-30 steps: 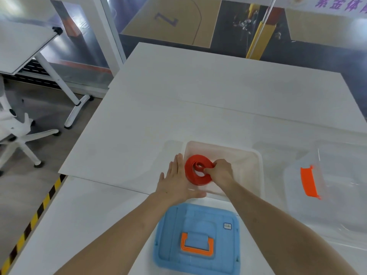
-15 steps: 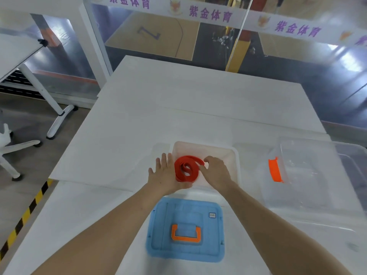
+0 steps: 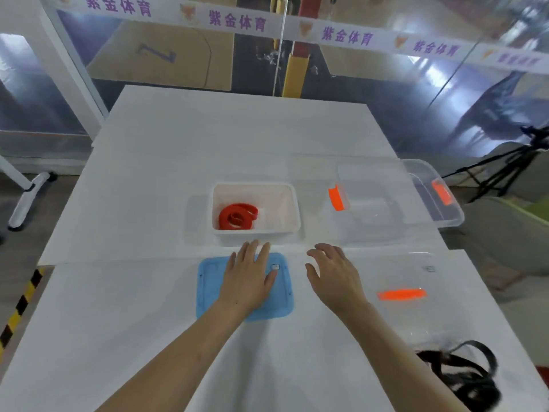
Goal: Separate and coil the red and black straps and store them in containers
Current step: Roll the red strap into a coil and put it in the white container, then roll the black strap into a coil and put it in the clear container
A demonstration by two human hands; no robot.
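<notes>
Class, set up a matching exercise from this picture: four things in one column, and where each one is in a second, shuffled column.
1. red strap
2. black strap
3. blue lid
4. right hand

a. under the left hand
b. coiled in the white container
c. loose at the table's near right corner
d. open above the table, holding nothing

Pairs: 1-b, 2-c, 3-a, 4-d

Red strap (image 3: 237,216) lying loosely coiled in the white container's (image 3: 283,230) left half, just beyond the left fingers (image 3: 252,251), black strap (image 3: 463,373) sitting tangled, uncoiled, well behind the right fingers (image 3: 319,254), clear container (image 3: 445,221) standing open beyond-right.
</notes>
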